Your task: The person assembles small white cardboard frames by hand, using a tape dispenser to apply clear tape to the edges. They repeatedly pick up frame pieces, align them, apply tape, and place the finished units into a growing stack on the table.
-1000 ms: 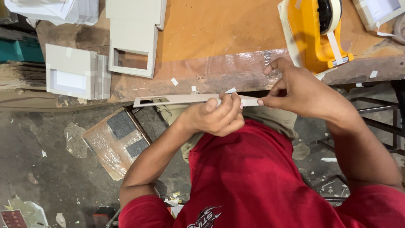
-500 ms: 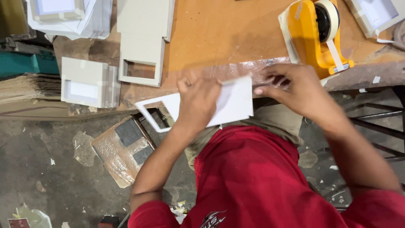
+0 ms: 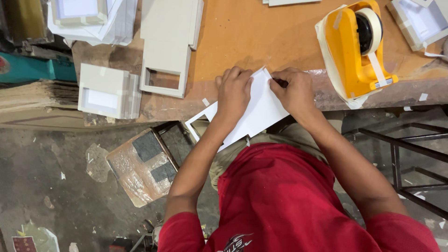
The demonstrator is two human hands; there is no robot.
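A white card sheet with a window cut-out [image 3: 261, 112] lies tilted across the near edge of the orange-brown worktable [image 3: 261, 32]. My left hand [image 3: 233, 95] presses on its upper left part, fingers curled over the top edge. Pinching the sheet's top right corner is my right hand [image 3: 293, 91]. Both hands meet at the sheet's upper edge. A yellow tape dispenser [image 3: 352, 51] with a roll of pale tape stands to the right of my right hand.
Grey card frames with cut-outs [image 3: 165, 51] lie stacked left of my hands, and a pile of folded white boxes [image 3: 108, 91] sits further left. More white pieces [image 3: 420, 21] rest at the far right. A wrapped stool [image 3: 140, 165] and a metal frame [image 3: 406, 158] stand below.
The sheet went from edge-on to flat and tilted onto the table edge. Both hands moved up to its top edge, the right one in toward the corner.
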